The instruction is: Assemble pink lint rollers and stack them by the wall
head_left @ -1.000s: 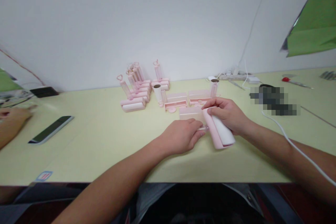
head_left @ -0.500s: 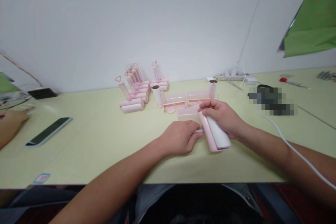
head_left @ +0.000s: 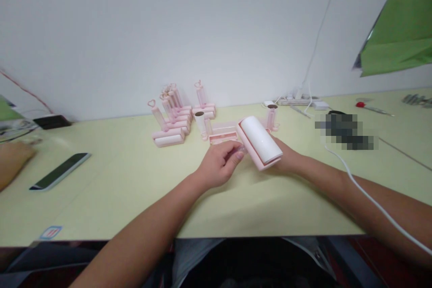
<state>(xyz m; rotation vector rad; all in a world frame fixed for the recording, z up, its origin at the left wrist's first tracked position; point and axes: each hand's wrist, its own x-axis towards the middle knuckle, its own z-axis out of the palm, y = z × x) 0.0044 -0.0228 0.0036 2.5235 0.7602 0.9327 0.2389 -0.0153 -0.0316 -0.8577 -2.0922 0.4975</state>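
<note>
Wall and tabletop: A plain pale wall (head_left: 216,22) is standing behind a light yellow-green tabletop (head_left: 128,202).
Left hand: The left hand (head_left: 218,164) is pinching a short, see-through pink plastic handle (head_left: 243,149), with its thumb and fingers close together.
Right hand: The right hand (head_left: 282,155) is holding a long pink plastic case with a fat white roll (head_left: 261,141) from behind; its fingers are hiding there.
Roller in the hands: The case is tilting above the tabletop, its white roll is facing up, and the handle's end is meeting its left side. I cannot tell if the handle is sitting firmly.
Looking done: A bunch of pink plastic rollers with white rolls and heart loops (head_left: 168,138) is standing on the left. One more pink roller with a heart loop (head_left: 204,109) is standing just right of them, near the wall. All these are looking finished, I think.
Looking not done: A white tube with a brown inside (head_left: 200,122) is standing beside a loose clear handle (head_left: 208,127). An open pink plastic tray (head_left: 223,137) is lying near them. Another brown-topped tube (head_left: 272,107) is standing farther right. These parts are probably waiting to be joined.
</note>
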